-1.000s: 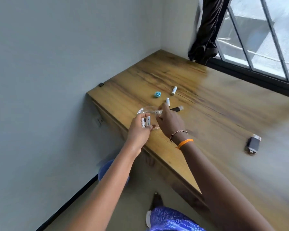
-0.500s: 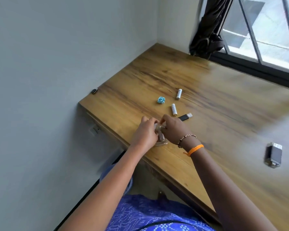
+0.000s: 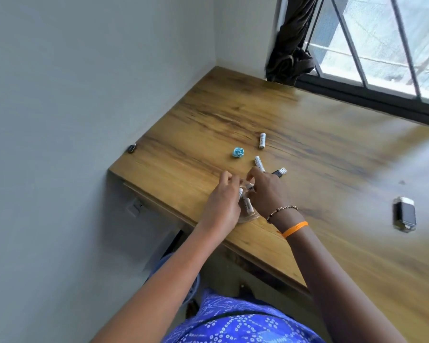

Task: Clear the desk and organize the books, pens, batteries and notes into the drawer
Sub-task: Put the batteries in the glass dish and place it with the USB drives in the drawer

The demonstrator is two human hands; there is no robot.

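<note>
Both my hands meet over a small clear plastic bag [image 3: 248,216] holding white batteries [image 3: 247,206], near the desk's front left edge. My left hand [image 3: 222,201] pinches the bag's top edge on the left. My right hand [image 3: 266,191] pinches it on the right. Two more white batteries lie loose on the wooden desk [image 3: 332,149]: one [image 3: 259,163] just beyond my right fingers, another [image 3: 262,140] farther back. A crumpled blue note [image 3: 238,152] lies left of them.
A black USB stick [image 3: 279,172] lies beside my right hand. A dark rectangular device [image 3: 404,216] sits at the right. A small black item [image 3: 132,148] rests at the desk's left edge by the wall. A dark curtain [image 3: 291,45] hangs at the window corner.
The bag with batteries has come down from a raised hold to the desk surface, and both hands have closed in on its top. The camera has tilted closer.
</note>
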